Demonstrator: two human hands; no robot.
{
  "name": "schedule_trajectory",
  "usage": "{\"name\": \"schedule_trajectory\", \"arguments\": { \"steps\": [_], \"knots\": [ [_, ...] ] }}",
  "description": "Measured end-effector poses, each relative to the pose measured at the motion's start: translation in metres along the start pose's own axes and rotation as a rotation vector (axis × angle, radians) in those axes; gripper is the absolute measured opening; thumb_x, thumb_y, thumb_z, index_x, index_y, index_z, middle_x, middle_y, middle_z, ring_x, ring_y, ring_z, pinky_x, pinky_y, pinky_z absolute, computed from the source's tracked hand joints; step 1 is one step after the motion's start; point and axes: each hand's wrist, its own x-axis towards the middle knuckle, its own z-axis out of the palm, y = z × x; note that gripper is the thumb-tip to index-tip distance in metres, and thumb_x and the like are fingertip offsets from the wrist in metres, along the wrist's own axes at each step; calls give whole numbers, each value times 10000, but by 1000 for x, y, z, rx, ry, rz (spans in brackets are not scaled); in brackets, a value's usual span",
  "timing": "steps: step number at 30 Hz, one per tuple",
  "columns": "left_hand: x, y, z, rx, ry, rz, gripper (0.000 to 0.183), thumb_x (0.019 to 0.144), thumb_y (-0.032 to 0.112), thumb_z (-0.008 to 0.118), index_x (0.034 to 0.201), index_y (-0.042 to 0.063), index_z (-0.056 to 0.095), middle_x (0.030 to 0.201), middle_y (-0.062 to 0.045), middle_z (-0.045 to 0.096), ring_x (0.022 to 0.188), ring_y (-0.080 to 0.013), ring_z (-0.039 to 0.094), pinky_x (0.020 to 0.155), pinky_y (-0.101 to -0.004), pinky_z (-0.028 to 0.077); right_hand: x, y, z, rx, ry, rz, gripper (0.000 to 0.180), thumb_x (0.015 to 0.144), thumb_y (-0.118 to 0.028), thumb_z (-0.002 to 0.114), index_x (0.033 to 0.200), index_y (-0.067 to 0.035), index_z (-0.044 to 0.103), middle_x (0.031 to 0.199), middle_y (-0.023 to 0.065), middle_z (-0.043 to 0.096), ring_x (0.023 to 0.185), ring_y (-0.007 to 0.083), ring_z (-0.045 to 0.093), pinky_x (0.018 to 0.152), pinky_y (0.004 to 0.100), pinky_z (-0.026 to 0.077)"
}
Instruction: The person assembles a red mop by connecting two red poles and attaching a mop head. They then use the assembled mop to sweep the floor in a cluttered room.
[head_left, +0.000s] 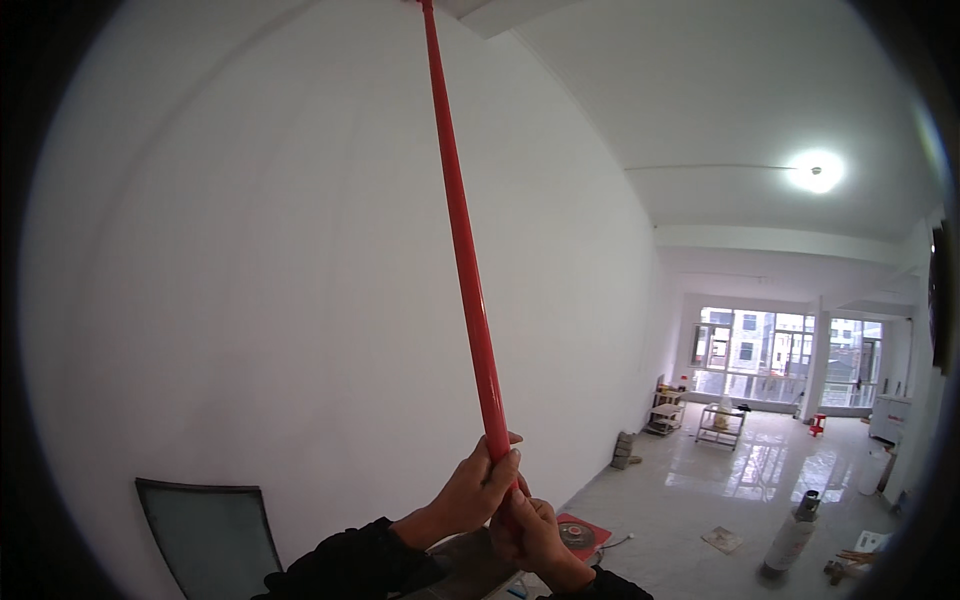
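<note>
A long red pole (466, 262) rises from my two hands, leaning slightly left as it nears the top of the head view. My left hand (480, 476) is wrapped around the pole near its lower end. Just below it and touching it, my right hand (534, 529) grips the bottom of the same pole. The far tip reaches the upper edge of the picture, where a small red fitting is partly cut off. Behind the pole stands a broad white wall (300, 247). Whether the tip touches any surface cannot be told.
A dark-framed glass panel (214, 536) leans at lower left. Below my hands are a dark tabletop (469, 562) and a red-based round device (577, 534). A gas cylinder (789, 540) stands on the glossy floor. Farther back are stacked blocks (622, 450), a metal-framed stand (720, 427) and a red stool (817, 425).
</note>
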Motion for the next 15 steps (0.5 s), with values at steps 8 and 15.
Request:
{"name": "schedule_trajectory", "arguments": {
  "steps": [8,15],
  "knots": [
    [45,0,90,-59,11,93,333,1055,253,407,1257,-8,456,782,-76,647,691,-122,603,630,-264,474,-55,-69,-44,-74,131,0,384,1038,-434,464,908,-78,525,586,-13,448,391,92,380,353,238,267],
    [33,18,163,-39,-57,148,326,1015,201,473,1257,-16,483,949,-113,601,773,-144,598,702,-307,502,-129,-88,-83,-23,206,11,404,1031,-474,466,887,-102,535,591,-38,454,413,60,381,365,226,281]
  ]
}}
